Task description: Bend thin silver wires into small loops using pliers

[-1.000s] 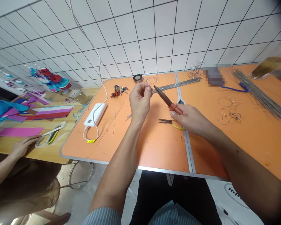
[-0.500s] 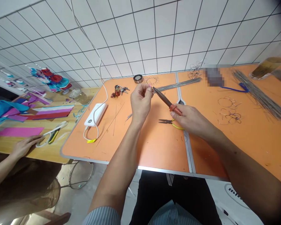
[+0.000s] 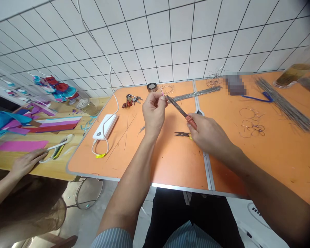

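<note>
- Over the back half of the orange table, the left hand pinches a small pink, wiry piece between thumb and fingers. The pinch looks meant to keep it from turning.
- From the right side, the right hand is wrapped around the red-handled pliers. The handles sit deep in the palm, maybe for a strong squeeze, and the tips point at the left fingertips.
- Nearer the front edge, the yellow-handled pliers lie by the right hand, perhaps so they are easy to grab.
- Toward the back edge, a bundle of wires and a roll of tape seem set back to leave room in front.
- Fingers cover much of the pink piece, and I can't tell if the tips touch it. The right hand hides most of the yellow handles.
- Along the back edge, a grey thing is blurred into squares. Past the left edge, another person's hand shows, but most of that person is cut off.
</note>
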Motion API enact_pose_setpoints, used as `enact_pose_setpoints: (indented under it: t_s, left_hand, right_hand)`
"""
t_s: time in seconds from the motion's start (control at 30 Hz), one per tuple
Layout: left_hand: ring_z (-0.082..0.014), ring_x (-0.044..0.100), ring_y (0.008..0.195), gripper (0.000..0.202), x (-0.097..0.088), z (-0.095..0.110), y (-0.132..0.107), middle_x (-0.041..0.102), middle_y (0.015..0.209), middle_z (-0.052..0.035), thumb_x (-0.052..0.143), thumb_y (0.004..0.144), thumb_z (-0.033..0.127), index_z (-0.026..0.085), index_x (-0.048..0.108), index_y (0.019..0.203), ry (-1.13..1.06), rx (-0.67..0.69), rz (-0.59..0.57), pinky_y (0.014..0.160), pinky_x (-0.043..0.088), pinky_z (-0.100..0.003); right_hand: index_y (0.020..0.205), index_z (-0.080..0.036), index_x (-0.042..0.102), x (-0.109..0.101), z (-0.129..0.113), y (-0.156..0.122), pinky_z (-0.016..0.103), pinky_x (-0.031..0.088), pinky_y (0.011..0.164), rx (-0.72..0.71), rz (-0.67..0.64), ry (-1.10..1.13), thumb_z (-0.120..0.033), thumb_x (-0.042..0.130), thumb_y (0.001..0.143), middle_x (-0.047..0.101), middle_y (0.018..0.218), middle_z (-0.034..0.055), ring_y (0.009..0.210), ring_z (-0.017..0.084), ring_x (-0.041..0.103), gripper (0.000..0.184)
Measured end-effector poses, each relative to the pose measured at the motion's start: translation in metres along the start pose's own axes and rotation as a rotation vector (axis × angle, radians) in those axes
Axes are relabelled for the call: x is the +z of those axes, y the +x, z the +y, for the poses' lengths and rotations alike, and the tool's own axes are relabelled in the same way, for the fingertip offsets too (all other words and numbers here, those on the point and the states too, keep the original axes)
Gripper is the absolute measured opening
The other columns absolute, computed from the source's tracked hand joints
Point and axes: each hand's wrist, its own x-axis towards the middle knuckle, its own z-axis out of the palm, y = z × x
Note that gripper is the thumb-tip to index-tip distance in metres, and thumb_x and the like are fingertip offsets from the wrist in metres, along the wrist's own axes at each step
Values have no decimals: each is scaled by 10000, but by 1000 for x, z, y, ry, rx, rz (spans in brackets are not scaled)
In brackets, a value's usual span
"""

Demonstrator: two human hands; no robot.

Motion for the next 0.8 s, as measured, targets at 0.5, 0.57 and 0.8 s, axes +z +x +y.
enact_pose_setpoints:
  t_s: [0.5,0.57,0.8]
  left_hand:
    - [-130,769,841,306,-13,-9,17,782,947,-37,866,857,419,230,635,923,-368,-407,-31,882,652,-282]
    - [-131,778,850,227,-8,-4,13,792,950,-46,835,897,349,218,651,915,-415,-494,-6,882,652,-266]
    - [-94,753,740,126,24,22,-20,786,855,-43,670,974,103,140,714,862,-663,-794,-54,831,628,-204]
  right_hand:
    - [960,-234,661,-7,7,5,352,443,653,92,-135,266,-288,616,918,748,879,59,778,244,666,82]
    - [1027,-227,673,-5,6,6,349,467,633,128,-139,395,-283,636,915,767,918,69,760,234,680,131]
    - [1116,-242,688,2,17,16,472,593,883,-32,349,370,-328,702,929,770,1089,73,943,270,726,206]
